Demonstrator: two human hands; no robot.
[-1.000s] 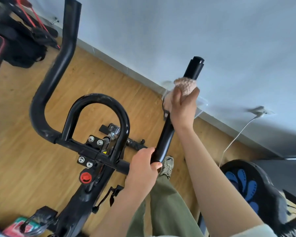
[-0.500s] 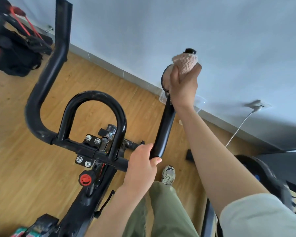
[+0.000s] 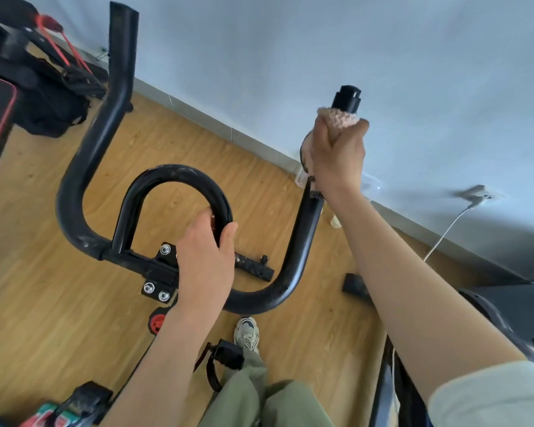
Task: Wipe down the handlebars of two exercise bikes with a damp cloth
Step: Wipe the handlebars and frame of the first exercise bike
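Standing at bottom centre: olive-green trouser legs (image 3: 259,396) and one grey sneaker (image 3: 246,334) on the wood floor (image 3: 28,303). Bottom left, a bike pedal w/ strap (image 3: 87,399), partly cut off by the frame edge.

Left hand (image 3: 205,263) sits mid-frame on the right leg of the centre loop bar (image 3: 173,177); fingers curl loosely round the tube, thumb on the near side, not a tight grip. Just left of it, the bolted clamp plate (image 3: 159,272) w/ silver bolts, and below that a red knob (image 3: 158,322).

Black handlebar (image 3: 302,241) sweeps from the clamp out right, then bends up toward upper right. Right hand (image 3: 336,155) is closed tight round that upright section near its top, fist wrapped on a pinkish fluffy cloth (image 3: 339,120) pressed against the bar. Cloth pokes out above the knuckles; black end cap (image 3: 347,97) shows just above it. Right forearm runs down to a pale sleeve (image 3: 490,396) at bottom right.

Handlebar's other horn (image 3: 117,72) rises at upper left. Far left, a black bag (image 3: 43,97) w/ red straps on the floor. Behind, the pale wall (image 3: 321,41) w/ grey skirting; at right, a wall socket (image 3: 478,192) w/ white cable (image 3: 444,232) trailing down.
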